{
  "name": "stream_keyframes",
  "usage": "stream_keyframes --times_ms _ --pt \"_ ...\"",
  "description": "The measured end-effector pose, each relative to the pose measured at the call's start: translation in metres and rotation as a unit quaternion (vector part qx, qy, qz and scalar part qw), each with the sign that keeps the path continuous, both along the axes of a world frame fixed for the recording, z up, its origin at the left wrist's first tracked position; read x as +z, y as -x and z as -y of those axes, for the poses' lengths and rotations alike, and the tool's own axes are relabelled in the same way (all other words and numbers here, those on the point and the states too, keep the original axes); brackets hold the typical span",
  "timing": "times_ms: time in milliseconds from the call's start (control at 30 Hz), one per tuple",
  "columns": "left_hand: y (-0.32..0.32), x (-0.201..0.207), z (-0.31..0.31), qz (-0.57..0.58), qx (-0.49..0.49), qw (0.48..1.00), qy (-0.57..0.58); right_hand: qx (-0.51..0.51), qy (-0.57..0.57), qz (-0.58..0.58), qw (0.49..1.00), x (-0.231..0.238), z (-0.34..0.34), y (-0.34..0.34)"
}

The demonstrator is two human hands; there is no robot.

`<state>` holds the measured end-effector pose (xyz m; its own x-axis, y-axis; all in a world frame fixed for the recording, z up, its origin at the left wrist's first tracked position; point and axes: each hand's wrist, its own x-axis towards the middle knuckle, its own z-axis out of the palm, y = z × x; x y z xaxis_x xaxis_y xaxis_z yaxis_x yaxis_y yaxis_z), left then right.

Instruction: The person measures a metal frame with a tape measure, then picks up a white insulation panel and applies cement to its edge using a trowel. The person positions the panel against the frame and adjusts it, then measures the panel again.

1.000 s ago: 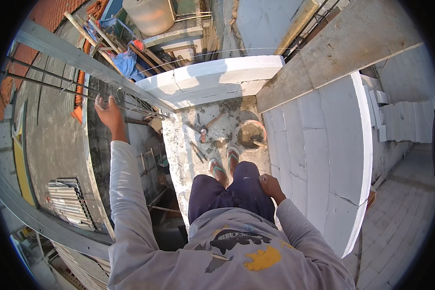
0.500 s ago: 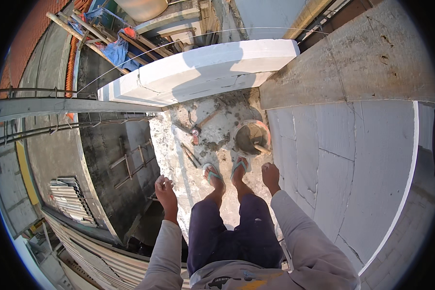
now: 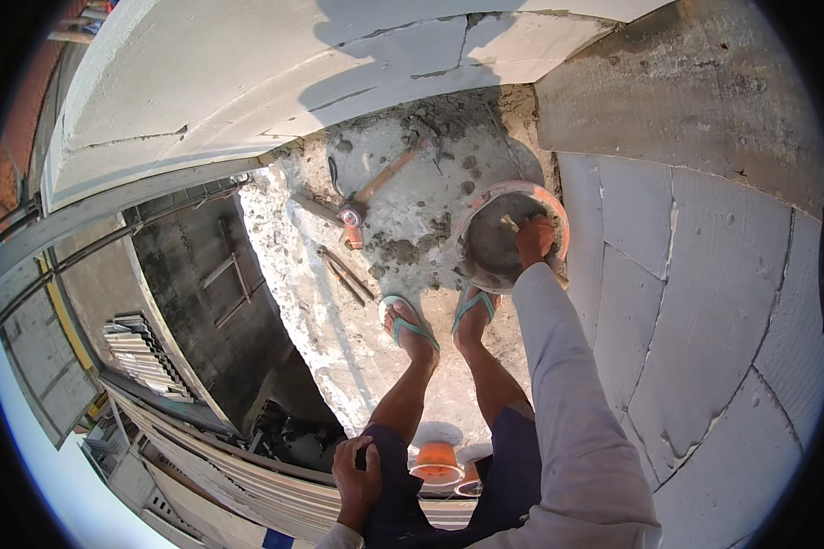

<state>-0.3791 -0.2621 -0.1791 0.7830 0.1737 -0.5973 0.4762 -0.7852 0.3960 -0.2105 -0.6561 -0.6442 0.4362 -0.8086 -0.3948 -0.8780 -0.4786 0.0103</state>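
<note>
My right hand (image 3: pixel 534 240) reaches into an orange-rimmed bucket (image 3: pixel 563 220) of wet grey mortar (image 3: pixel 490 242). Its fingers are closed around a wooden handle (image 3: pixel 510 221); whatever the handle belongs to cannot be made out. Beside my left knee, my left hand (image 3: pixel 357 476) hangs with loosely bent fingers and holds nothing. On the rough concrete left of the bucket lie a wooden-handled hammer (image 3: pixel 386 177), a red and grey power tool like a small grinder (image 3: pixel 352 220), and a long-handled pincer-like tool (image 3: pixel 345 274).
A white block wall (image 3: pixel 201 128) curves across the front, with pale blocks (image 3: pixel 632 220) on the right. At left the slab's broken edge (image 3: pixel 284 302) drops to a dark lower space (image 3: pixel 215 274). Orange buckets (image 3: pixel 437 462) stand behind my sandalled feet (image 3: pixel 407 325).
I have bent lower, so the bucket and tools look larger. My right hand has moved forward into the bucket and gripped the wooden handle. My left hand has dropped beside my knee.
</note>
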Motion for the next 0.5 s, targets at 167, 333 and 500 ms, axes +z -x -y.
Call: stream_keyframes --times_ms 167,333,500 --pt "-0.014 -0.002 -0.001 -0.019 0.000 1.000 0.020 0.100 -0.004 0.158 0.982 0.033 0.022 0.013" --pt "0.005 0.008 -0.005 0.005 0.008 1.000 0.004 0.080 -0.211 0.288 0.931 0.200 -0.050 -0.042" --pt "-0.002 0.018 -0.006 -0.016 0.007 1.000 0.018 0.087 -0.369 0.254 0.890 0.261 -0.120 -0.049"
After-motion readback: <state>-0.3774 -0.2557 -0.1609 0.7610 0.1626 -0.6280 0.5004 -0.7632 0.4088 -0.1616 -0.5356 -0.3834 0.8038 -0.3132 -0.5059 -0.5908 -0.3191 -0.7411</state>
